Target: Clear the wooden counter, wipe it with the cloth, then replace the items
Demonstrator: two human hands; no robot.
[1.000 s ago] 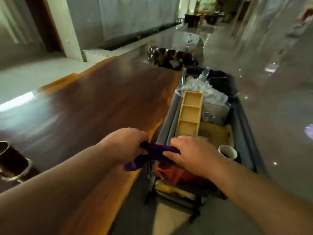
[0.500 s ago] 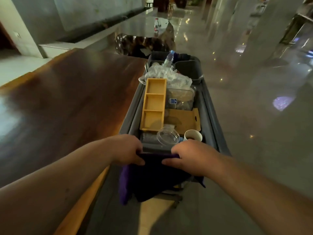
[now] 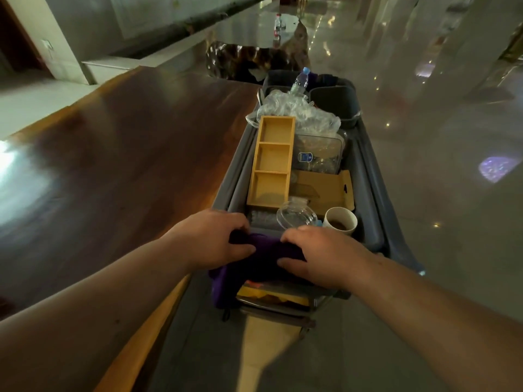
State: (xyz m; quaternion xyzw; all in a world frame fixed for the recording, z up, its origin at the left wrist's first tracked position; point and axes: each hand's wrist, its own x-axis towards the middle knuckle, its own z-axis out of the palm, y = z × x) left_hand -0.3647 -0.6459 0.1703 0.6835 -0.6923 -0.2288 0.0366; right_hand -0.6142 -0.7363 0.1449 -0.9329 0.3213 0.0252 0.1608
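A purple cloth (image 3: 263, 257) hangs over the near end of a grey cart (image 3: 373, 210). My left hand (image 3: 215, 239) grips its left part and my right hand (image 3: 319, 256) presses down on its right part. The dark wooden counter (image 3: 127, 165) stretches along my left, beside the cart. In the cart lie a wooden three-compartment tray (image 3: 271, 162), a clear plastic box (image 3: 317, 154), a cardboard piece (image 3: 322, 190), a clear lid (image 3: 295, 217), a paper cup (image 3: 340, 220), crumpled plastic (image 3: 300, 111) and a water bottle (image 3: 300, 80).
Two dark bins (image 3: 334, 103) stand at the cart's far end. A dark patterned seat (image 3: 249, 60) lies beyond the counter's far end. Shiny tiled floor (image 3: 438, 193) spreads to the right, with columns further off. A lower cart shelf (image 3: 271, 298) holds yellow and red items.
The view swung right, from the counter to the cart. The cloth went from a bunched roll between my hands to draped over the cart's near end, both hands still on it.
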